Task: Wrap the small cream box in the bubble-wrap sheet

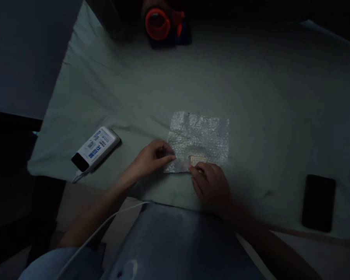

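Note:
A sheet of bubble wrap (200, 132) lies flat on the cloth-covered table in front of me. On its near part rests a small, pale rectangular piece with a gold-coloured edge (198, 160); its exact kind is too dark to make out. My right hand (211, 182) has its fingers closed at the near side of this piece, hiding part of it. At the left edge of the bubble wrap is my left hand (156, 157), thumb and forefinger apart, with nothing seen between them. Its fingertips are over or touching the sheet; I cannot tell which.
To the left lies a white power bank (96, 149) with blue print and a white cable (105, 221) crossing my left arm. A dark phone (319, 203) is at the right. An orange-red tape dispenser (163, 24) stands at the back. Pale green cloth (259, 109) covers the table.

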{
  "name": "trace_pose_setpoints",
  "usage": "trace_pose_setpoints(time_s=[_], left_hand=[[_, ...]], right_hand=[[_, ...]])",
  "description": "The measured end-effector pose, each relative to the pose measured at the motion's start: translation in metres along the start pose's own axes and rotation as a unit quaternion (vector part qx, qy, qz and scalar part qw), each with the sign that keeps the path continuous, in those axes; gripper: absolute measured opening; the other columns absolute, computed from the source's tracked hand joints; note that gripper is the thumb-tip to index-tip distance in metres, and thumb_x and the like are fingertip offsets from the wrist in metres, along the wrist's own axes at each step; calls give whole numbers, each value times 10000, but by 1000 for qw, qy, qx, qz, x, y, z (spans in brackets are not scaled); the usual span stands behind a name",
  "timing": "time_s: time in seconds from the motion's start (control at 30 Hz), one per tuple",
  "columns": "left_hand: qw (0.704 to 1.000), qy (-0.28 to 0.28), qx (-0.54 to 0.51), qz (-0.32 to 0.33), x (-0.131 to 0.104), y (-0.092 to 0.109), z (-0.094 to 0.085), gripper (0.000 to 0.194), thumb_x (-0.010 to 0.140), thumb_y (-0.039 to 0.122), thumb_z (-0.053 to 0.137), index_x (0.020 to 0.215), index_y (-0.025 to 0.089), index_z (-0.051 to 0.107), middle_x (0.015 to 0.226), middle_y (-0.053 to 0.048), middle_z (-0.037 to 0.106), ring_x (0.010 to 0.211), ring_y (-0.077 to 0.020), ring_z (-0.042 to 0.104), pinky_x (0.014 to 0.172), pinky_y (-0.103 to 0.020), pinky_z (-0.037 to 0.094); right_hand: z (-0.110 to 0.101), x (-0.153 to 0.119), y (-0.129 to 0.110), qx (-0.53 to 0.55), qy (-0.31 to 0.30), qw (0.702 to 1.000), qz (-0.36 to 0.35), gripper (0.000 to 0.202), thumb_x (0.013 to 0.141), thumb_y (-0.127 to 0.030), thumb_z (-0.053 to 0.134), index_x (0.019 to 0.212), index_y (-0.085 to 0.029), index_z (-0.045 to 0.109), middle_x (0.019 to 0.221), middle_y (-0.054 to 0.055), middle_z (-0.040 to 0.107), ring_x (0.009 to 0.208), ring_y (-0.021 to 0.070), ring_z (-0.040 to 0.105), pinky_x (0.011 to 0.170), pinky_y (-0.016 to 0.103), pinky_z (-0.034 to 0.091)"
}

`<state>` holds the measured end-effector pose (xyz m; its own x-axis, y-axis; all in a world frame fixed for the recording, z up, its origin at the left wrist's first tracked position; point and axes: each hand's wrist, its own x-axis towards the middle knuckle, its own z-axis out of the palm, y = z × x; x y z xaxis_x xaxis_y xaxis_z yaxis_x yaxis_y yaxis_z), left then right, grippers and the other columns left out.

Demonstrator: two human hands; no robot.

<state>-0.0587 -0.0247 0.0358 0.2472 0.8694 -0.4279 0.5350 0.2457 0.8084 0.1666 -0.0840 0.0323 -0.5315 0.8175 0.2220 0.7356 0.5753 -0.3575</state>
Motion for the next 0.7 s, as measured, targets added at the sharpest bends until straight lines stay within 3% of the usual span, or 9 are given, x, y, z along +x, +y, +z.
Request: trace_pose_setpoints(time_s=[0.1, 0.23, 0.4, 0.53, 0.7], left_hand=[[994, -91, -29, -49, -1, 5, -4, 338, 791, 502, 588, 848, 178, 665, 761, -14, 643, 718, -158, 595, 656, -264, 467], [991, -112, 3, -71, -4, 9, -2, 358, 728, 516, 652, 862, 186, 687, 763, -9, 655, 717, -161, 590, 627, -242, 436], [998, -26, 28, -51, -6, 4, 17, 288, 788, 427, 589, 679, 161, 586, 611, 28, 548, 575, -102, 489, 533, -204, 351], [998, 59, 14, -28, -9, 6, 33, 210, 786, 330, 570, 663, 169, 512, 622, 35, 534, 588, -98, 492, 563, -208, 372], [994, 71, -83, 9, -5, 27, 46, 119, 758, 237, 587, 762, 189, 478, 655, 54, 510, 596, -83, 498, 564, -189, 400]], right_hand=[[1, -1, 0, 1, 8, 1000, 0, 237, 854, -151, 529, 1067, -120, 628, 953, 117, 626, 877, 213, 532, 769, 363, 463], [1, -1, -2, -17, -1, 1000, 0, 262, 844, -150, 529, 1087, -142, 626, 949, 110, 614, 857, 214, 512, 749, 368, 461], [3, 0, -5, -42, -4, 999, 14, 288, 842, -152, 532, 1114, -179, 623, 943, 111, 596, 883, 225, 496, 807, 403, 456], [6, 0, -8, -60, -5, 998, 16, 297, 838, -150, 542, 1125, -176, 613, 963, 115, 602, 931, 236, 503, 917, 462, 426], [4, 1, -10, -77, -7, 997, 6, 240, 860, -158, 505, 1073, -169, 616, 990, 106, 640, 919, 220, 545, 994, 487, 381]])
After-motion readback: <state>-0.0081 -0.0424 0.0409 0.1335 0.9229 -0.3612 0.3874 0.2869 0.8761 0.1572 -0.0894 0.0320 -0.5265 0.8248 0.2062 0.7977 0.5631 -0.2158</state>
